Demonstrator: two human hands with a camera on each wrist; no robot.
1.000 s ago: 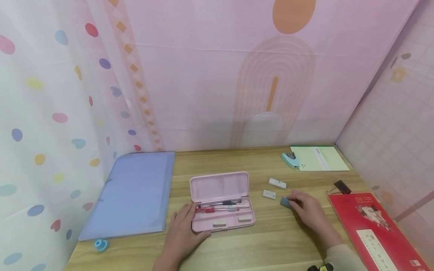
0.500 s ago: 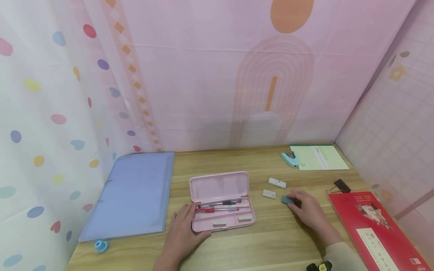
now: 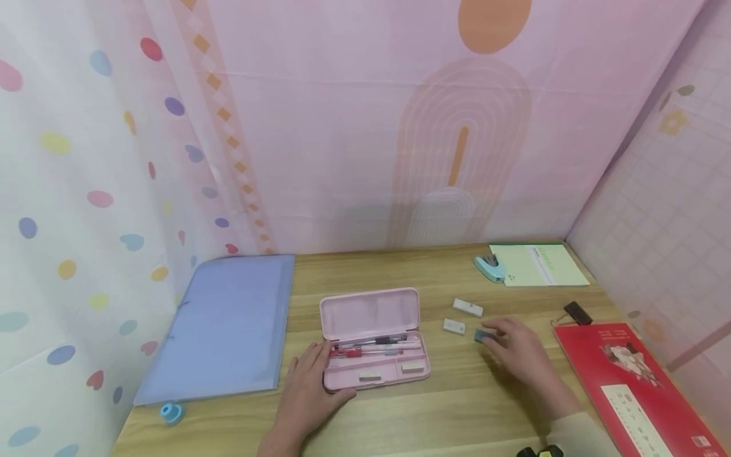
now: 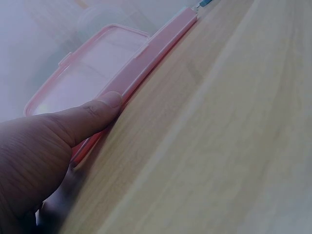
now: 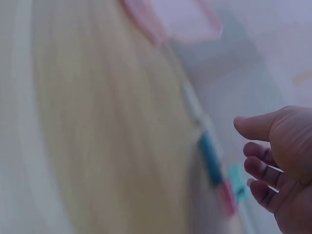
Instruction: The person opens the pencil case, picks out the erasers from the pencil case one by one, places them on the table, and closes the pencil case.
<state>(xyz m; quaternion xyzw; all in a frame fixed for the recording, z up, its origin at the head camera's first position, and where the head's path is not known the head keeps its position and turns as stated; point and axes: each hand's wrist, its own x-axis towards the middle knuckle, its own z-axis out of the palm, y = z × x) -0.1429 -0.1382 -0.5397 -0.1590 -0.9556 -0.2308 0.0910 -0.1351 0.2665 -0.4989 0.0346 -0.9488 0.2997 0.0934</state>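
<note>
A pink pencil case (image 3: pixel 377 384) lies with its lid up, holding several pens (image 3: pixel 377 349) and two small pale blocks. My left hand (image 3: pixel 308 384) holds its left end; the thumb (image 4: pixel 111 100) presses the front wall in the left wrist view. A blue eraser (image 3: pixel 480 335) lies on the table right of the case. Just beside it is my right hand (image 3: pixel 516 352), thumb and fingers apart. In the right wrist view a gap shows between the loosely bent fingers (image 5: pixel 258 165) and the eraser. Two white erasers (image 3: pixel 467 308) lie close by.
A blue folder (image 3: pixel 228 324) lies at the left, with a small blue round piece (image 3: pixel 171 414) before it. At the right are a light-blue stapler (image 3: pixel 489 269), a green notebook (image 3: pixel 542 265), a black binder clip (image 3: pixel 578 313) and a red booklet (image 3: pixel 634 374).
My right fingers have let go of the blue eraser, now flat on the table, and drawn slightly back to the right. The left hand stays on the case.
</note>
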